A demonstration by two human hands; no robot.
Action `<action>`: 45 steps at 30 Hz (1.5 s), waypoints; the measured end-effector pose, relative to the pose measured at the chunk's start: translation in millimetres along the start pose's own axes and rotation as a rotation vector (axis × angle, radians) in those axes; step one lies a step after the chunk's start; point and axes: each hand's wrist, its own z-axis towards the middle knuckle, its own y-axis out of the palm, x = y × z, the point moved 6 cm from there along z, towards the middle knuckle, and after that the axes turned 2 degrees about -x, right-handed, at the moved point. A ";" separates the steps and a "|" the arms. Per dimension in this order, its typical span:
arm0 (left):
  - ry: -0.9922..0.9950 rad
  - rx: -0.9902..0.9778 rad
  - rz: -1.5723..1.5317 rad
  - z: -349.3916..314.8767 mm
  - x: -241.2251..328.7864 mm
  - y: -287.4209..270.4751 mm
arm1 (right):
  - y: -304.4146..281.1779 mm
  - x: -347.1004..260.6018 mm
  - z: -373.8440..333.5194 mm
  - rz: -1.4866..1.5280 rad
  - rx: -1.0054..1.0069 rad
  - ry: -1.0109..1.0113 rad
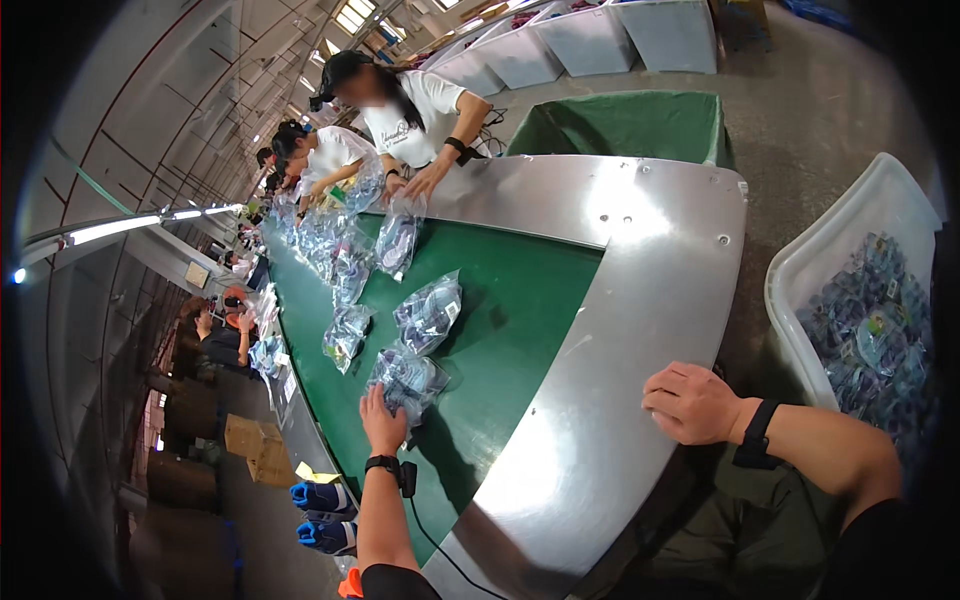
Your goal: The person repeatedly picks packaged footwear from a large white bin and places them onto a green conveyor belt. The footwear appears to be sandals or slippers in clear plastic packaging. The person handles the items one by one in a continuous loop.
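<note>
My left hand [383, 422] reaches over the green conveyor belt [530, 305], fingers stretched out at the near side of a clear plastic bag of blue-grey shoes [412, 375]. The fingertips touch or nearly touch the bag, without gripping it. Just beyond lies another bagged pair [430, 312], and a smaller bag [347, 335] is to its left. My right hand [690, 402] is curled into a loose fist at the edge of the metal table end [640, 310]; nothing shows in it. Dark bands circle both wrists, and a cable hangs from the left one.
A white bin [785, 300] of bagged shoes stands at right. Beyond the metal rim is a green-lined bin [620, 120]. A co-worker [420, 115] handles a bag [400, 235] across the belt, near piled bags [325, 240]. Blue shoes [325, 515] sit at the left edge.
</note>
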 end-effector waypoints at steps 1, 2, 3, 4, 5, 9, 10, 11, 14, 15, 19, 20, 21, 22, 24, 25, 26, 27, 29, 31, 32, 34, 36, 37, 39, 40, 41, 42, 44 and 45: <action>-0.011 0.003 0.045 0.4 7.1 -2.1 | 0.1 0.5 -1.4 0.001 0.009 0.002; -0.063 -0.036 0.079 -1.0 14.0 -4.3 | 0.3 0.2 -1.4 -0.009 0.003 0.000; -0.110 -0.078 0.114 -3.0 23.3 -8.0 | 0.7 0.6 -2.9 -0.012 0.002 -0.001; -0.164 -0.113 0.097 -5.1 33.8 -13.3 | 0.3 1.9 -5.0 -0.009 0.007 0.004; -0.215 -0.151 0.082 -6.9 43.3 -20.8 | 0.9 2.1 -5.4 -0.018 0.004 0.001; -0.431 -0.297 -0.306 -29.5 76.4 -34.1 | 2.6 6.7 -9.8 -0.022 0.011 -0.001; -0.493 -0.318 -0.518 -40.1 78.5 -33.8 | 3.0 7.1 -10.7 -0.009 0.016 -0.003; -0.406 -0.164 -0.594 -49.9 82.7 -42.6 | 5.3 8.4 -11.8 -0.015 0.000 0.002; -0.066 0.285 -0.084 -70.8 87.0 -65.5 | 7.9 9.9 -13.2 0.008 -0.015 0.030; -0.240 0.221 -0.148 -81.5 74.1 -50.5 | 8.4 9.8 -14.8 -0.003 -0.009 0.016; -0.876 -0.138 -1.219 -119.8 43.5 13.2 | 8.3 9.7 -15.0 -0.025 -0.019 0.011; -0.803 -0.130 -1.100 -117.9 44.7 13.4 | 9.4 9.8 -15.2 -0.025 -0.034 0.017; -0.740 -0.106 -0.982 -115.4 48.2 12.0 | 8.6 9.1 -14.9 -0.023 -0.026 0.015; -0.673 -0.090 -0.813 -112.2 53.5 8.8 | 8.5 9.0 -15.0 -0.018 -0.027 0.015; -0.644 -0.034 -0.793 -107.3 66.7 5.3 | 8.4 9.0 -15.5 -0.015 -0.031 0.011; -0.636 -0.022 -0.853 -102.4 75.0 5.9 | 9.0 9.4 -15.9 -0.018 -0.033 0.007; -0.641 -0.018 -0.906 -101.0 82.8 5.3 | 10.0 10.7 -16.6 -0.016 -0.046 0.013; -0.751 -0.013 -1.027 -102.0 87.1 9.3 | 10.1 10.9 -17.6 -0.026 -0.039 -0.005; -0.933 -0.029 -1.284 -110.7 98.2 16.1 | 12.8 12.1 -19.8 -0.037 -0.049 -0.012; -0.984 -0.091 -1.364 -108.8 106.1 14.7 | 17.4 13.1 -21.6 -0.040 -0.060 -0.001; -0.986 -0.073 -1.404 -105.7 113.9 16.1 | 20.4 14.3 -20.3 -0.039 -0.059 0.005; -0.821 -0.217 -1.257 -95.5 134.1 6.9 | 23.5 15.3 -19.5 -0.016 -0.031 0.008; -0.658 -0.081 -1.330 -83.0 170.8 -1.1 | 32.1 15.1 -17.3 -0.068 -0.123 0.026; -0.584 -0.099 -1.271 -76.5 192.4 -5.2 | 33.3 15.2 -17.4 -0.049 -0.137 0.033; -0.444 -0.127 -1.165 -67.2 231.7 -19.2 | 31.7 13.7 -20.3 -0.090 -0.113 0.034; -0.388 -0.144 -1.131 -63.8 247.9 -27.9 | 32.0 10.2 -21.8 -0.106 -0.113 0.011; -0.338 -0.153 -1.109 -58.0 262.8 -33.2 | 31.6 9.7 -24.5 -0.122 -0.104 0.010; -0.300 -0.160 -1.089 -55.8 272.6 -41.1 | 31.7 8.3 -24.1 -0.131 -0.097 -0.004; -0.244 -0.171 -1.051 -52.7 289.2 -52.6 | 32.1 7.7 -24.5 -0.135 -0.097 -0.022; -0.222 -0.173 -1.043 -51.6 294.7 -57.3 | 32.6 8.0 -25.0 -0.130 -0.103 -0.021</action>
